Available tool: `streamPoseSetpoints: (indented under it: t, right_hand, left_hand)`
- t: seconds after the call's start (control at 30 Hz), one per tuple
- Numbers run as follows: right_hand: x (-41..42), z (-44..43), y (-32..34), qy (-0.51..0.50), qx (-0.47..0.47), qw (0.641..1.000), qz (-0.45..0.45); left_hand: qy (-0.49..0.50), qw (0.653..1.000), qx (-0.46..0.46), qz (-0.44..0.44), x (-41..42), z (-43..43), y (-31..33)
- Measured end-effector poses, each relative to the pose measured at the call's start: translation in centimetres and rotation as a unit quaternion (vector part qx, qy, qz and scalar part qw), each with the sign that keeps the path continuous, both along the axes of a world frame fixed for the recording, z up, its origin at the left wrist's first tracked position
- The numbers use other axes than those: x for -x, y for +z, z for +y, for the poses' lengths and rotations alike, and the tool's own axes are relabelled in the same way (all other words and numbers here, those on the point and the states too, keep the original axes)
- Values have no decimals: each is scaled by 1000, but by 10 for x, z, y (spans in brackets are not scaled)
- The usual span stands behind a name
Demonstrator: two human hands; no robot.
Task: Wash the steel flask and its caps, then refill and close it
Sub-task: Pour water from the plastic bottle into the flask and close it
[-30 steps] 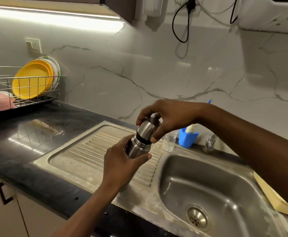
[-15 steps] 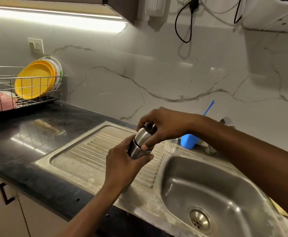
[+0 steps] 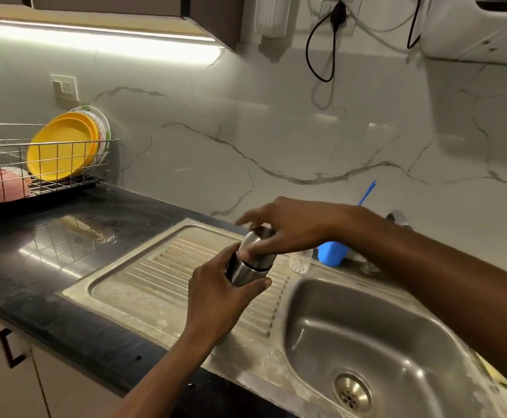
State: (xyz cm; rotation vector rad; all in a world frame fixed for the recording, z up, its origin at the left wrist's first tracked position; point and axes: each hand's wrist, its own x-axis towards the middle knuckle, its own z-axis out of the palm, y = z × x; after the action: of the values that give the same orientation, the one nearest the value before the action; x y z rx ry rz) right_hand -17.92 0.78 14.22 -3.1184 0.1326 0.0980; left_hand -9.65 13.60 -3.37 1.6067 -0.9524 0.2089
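The steel flask [image 3: 243,273] is held tilted above the ribbed drainboard [image 3: 143,285]. My left hand [image 3: 216,297] grips its body from below. The steel outer cap [image 3: 253,245] sits on top of the flask, with a dark band showing between cap and body. My right hand [image 3: 288,227] lies over the cap, thumb and lower fingers around it, index finger stretched out to the left. The flask's lower end is hidden behind my left hand.
The steel sink bowl [image 3: 366,321] with its drain [image 3: 351,393] lies at the right. A small clear bottle [image 3: 300,260], a blue cup [image 3: 332,253] and the tap base [image 3: 397,220] stand behind it. A wire rack [image 3: 44,182] with yellow plates and a pink bowl sits far left on the black counter [image 3: 35,267].
My right hand has turned on the cap, and its index finger now points out left instead of curling over it. The flask has stayed over the drainboard.
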Motion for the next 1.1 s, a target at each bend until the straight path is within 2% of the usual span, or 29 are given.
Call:
streamPoseSetpoints:
  t: [0.07, 0.13, 0.27, 0.4, 0.53, 0.63, 0.73, 0.9, 1.0, 1.1]
  right_hand:
    - [4, -8, 11, 63, -54, 996, 32]
    - [1, -13, 8, 77, -54, 995, 24]
    - [-4, -9, -4, 3, -73, 997, -34]
    - [-10, 1, -16, -36, 13, 997, -71]
    - [-2, -7, -14, 65, 62, 995, -39]
    - [0, -12, -21, 118, 29, 992, -34]
    - [-5, -8, -29, 63, 17, 994, -87]
    - [-13, 4, -36, -38, 66, 991, -111]
    - [-6, 2, -21, -48, 54, 996, -52]
    - [5, -5, 0, 49, 27, 998, 19]
  left_hand:
    - [2, 1000, 5, 2, -1, 0, 0]
    - [3, 1000, 10, 3, -2, 0, 0]
    - [-3, 1000, 12, 2, -1, 1, -1]
    - [-2, 1000, 1, -2, 1, -2, -2]
    - [-14, 1000, 5, 9, -5, 1, -1]
    - [-23, 1000, 6, 14, -7, 3, -2]
    - [-18, 1000, 11, 19, -3, 2, -3]
    - [9, 1000, -2, 20, -1, 0, -3]
    - [-10, 1000, -10, 13, 1, 0, 0]
    - [-26, 1000, 5, 9, 0, 2, 2]
